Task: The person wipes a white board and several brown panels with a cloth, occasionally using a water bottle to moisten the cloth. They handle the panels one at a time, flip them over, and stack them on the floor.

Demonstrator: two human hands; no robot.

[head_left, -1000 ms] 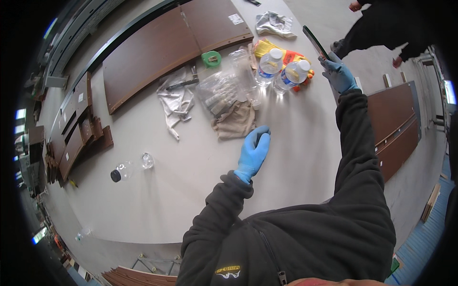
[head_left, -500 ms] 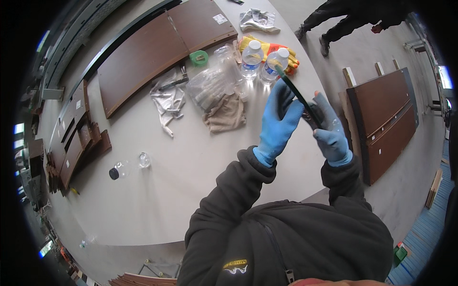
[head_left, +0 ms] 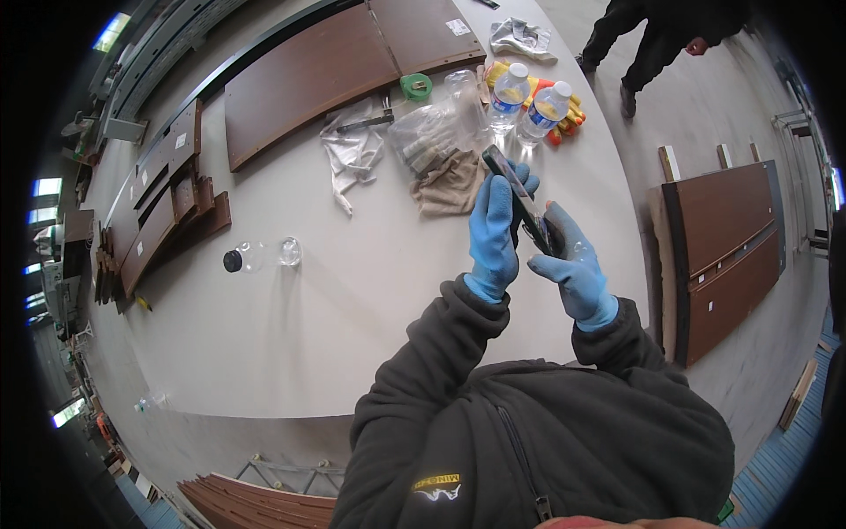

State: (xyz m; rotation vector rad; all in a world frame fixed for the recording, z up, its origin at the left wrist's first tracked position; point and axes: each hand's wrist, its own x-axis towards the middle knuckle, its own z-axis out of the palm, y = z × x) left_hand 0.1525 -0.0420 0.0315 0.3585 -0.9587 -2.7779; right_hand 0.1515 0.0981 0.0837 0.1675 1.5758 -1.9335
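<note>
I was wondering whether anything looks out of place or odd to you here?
Yes: a black-capped clear bottle appears to lie on its side, while two white-capped bottles stand upright. The right glove also seems open at one fingertip, where its blue gives way to another colour, though that is too small to be sure.

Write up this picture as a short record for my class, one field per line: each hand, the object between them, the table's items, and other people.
Left hand: blue-gloved, around the dark phone-like device
Right hand: blue-gloved, at the device's nearer end; firmness of grip unclear
Device: flat, tilted, screen content unreadable
Beyond the hands: two white-capped clear bottles, upright; yellow-and-orange gloves; brown cloth item; green tape measure
Table's left: dark-capped clear bottle, lying down
Other people: one, in dark trousers, standing beyond the table
</note>
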